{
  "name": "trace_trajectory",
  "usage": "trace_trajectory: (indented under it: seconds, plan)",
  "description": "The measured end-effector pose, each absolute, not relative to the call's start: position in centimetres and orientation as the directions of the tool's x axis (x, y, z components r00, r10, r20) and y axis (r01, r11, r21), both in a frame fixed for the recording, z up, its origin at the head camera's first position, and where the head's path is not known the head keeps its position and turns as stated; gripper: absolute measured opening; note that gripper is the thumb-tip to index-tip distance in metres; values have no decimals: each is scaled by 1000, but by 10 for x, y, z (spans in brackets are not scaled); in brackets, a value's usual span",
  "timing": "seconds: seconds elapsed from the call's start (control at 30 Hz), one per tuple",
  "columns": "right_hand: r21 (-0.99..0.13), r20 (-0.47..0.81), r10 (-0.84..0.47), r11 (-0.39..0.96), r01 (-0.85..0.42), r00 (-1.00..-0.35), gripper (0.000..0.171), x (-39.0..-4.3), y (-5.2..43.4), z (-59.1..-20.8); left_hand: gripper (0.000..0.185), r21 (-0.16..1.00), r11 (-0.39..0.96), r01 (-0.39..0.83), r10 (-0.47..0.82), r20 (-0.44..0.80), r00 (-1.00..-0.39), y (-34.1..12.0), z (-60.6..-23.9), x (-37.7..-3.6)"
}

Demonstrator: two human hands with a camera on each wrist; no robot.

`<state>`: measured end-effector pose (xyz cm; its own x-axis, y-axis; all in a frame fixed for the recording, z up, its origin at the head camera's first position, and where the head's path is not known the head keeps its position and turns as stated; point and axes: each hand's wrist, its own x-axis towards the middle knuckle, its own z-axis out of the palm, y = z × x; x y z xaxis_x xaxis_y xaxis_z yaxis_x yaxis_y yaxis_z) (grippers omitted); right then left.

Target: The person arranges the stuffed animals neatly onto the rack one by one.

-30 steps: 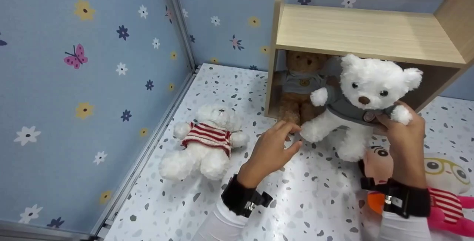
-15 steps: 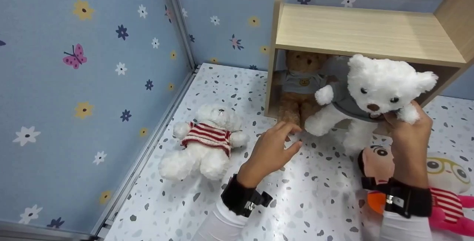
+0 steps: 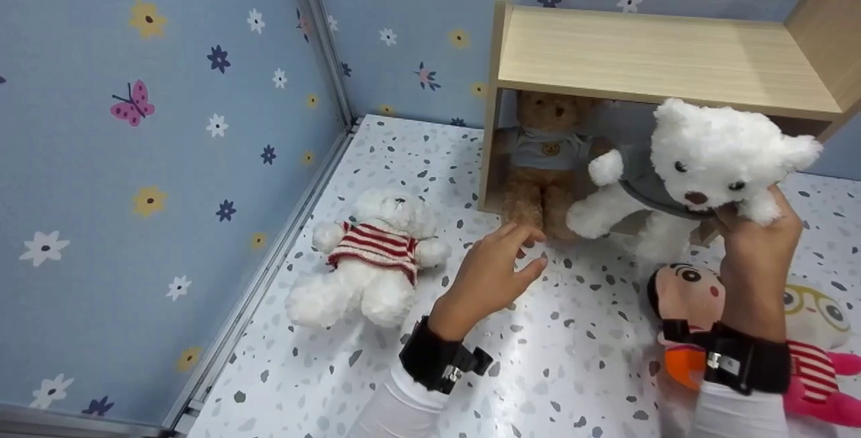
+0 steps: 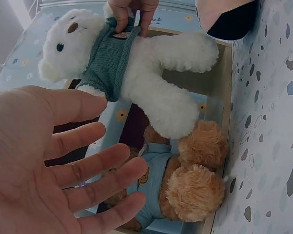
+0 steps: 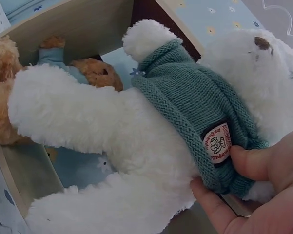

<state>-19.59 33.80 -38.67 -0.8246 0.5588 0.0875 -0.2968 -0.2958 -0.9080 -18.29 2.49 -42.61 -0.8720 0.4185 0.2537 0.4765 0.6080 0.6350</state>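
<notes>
Right hand [image 3: 757, 249] pinching the fluffy white teddy bear in the green knitted sweater [image 3: 699, 169] by its hem, aloft at three o'clock before the pale wooden shelf unit [image 3: 666, 54], tilted toward the brown plush bear in a blue shirt [image 3: 548, 155] seated underneath; left hand [image 3: 494, 273] spread, holding nothing, at six o'clock.

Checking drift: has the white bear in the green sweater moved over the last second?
Yes. The white bear in the right hand shifted right along the shelf edge, away from the brown bear.

White bear [image 3: 699, 169]: fluffy plush, ribbed knit sweater [image 5: 200, 105] with sewn cloth label. Beside it, brown bear [image 3: 546, 155]: curly plush. Shelf [image 3: 659, 54]: matt wood-grain laminate. Floor [image 3: 572, 357]: glossy speckled.
</notes>
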Motion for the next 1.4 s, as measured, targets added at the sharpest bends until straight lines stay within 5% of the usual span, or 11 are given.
trace_trajectory:
  seconds: [0.63,1.4]
  plan:
    - [-932,-1,637,-280,-230,-771,48,-208,356,-394,26,627,608,487,444,240,-863,28,-424,-184]
    - [-839,-73,633,-457,-296,-771,50,-209,353,-388,27,608,611,508,468,240,-851,29,-425,-185]
